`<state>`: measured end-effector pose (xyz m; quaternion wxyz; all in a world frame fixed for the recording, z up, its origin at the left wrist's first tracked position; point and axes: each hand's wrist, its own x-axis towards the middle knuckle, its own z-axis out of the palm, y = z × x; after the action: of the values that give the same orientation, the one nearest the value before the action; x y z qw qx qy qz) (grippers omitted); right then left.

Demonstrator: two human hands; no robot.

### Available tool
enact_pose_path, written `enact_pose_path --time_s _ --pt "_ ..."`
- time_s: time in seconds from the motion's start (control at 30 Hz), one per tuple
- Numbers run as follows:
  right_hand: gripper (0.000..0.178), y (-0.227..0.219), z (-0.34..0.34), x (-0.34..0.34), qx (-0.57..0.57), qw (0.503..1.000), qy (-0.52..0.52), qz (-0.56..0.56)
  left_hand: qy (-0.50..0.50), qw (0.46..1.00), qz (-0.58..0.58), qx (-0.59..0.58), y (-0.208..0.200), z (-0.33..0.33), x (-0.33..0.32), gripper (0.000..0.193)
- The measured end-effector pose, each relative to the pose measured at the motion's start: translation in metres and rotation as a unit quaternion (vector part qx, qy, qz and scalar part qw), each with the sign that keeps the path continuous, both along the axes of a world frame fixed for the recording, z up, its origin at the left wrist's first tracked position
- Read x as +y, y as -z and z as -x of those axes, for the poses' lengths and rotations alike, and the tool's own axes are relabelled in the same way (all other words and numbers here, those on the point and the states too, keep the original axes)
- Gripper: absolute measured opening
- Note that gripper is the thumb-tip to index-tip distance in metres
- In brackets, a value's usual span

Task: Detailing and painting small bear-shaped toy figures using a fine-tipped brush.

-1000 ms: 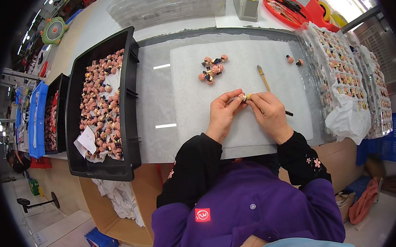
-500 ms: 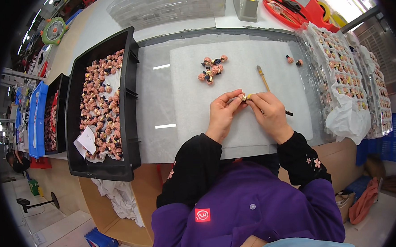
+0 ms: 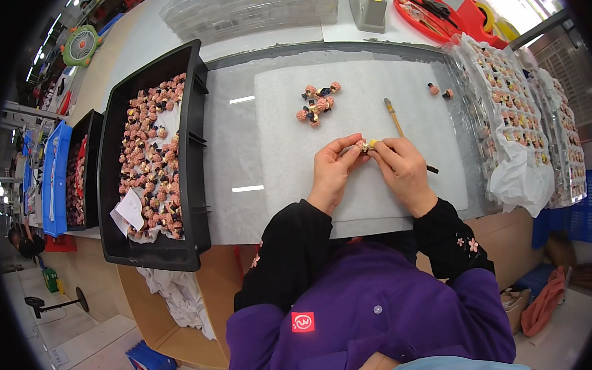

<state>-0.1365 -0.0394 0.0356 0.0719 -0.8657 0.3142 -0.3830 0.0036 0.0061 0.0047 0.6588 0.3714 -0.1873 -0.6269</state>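
Over the near part of the white sheet, my two hands meet at a small pink-headed figurine. My left hand pinches it between thumb and forefinger. On its other side, the closed fingertips of my right hand grip the figurine's darker end. A bit of yellow shows at those fingertips, too small to make out. A thin brush-like tool with a wooden handle lies on the sheet, partly behind my right hand. Further off sits a cluster of similar figurines, pink with dark and cream parts.
To the left stands a black crate heaped with such figurines. Two loose figurines lie near the sheet's right edge. Clear trays of figurines are at the right. At the back are stacked clear trays, a tape dispenser and a red tray.
Both hands stay almost in place with the figurine between them. My right fingers have shifted very slightly; the things on the table are unmoved.
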Motion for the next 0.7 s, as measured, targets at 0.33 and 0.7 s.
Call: enact_pose_path --time_s 0.33,0.7 --pt "0.017 -0.0023 0.004 -0.0018 0.014 1.0 -0.011 -0.014 0.011 1.0 0.001 -0.008 0.0005 -0.0013 0.0005 0.025" --pt "0.016 -0.0006 0.0044 -0.0017 -0.002 0.999 -0.028 -0.039 0.014 1.0 0.006 -0.007 0.0028 -0.001 0.0 0.026"
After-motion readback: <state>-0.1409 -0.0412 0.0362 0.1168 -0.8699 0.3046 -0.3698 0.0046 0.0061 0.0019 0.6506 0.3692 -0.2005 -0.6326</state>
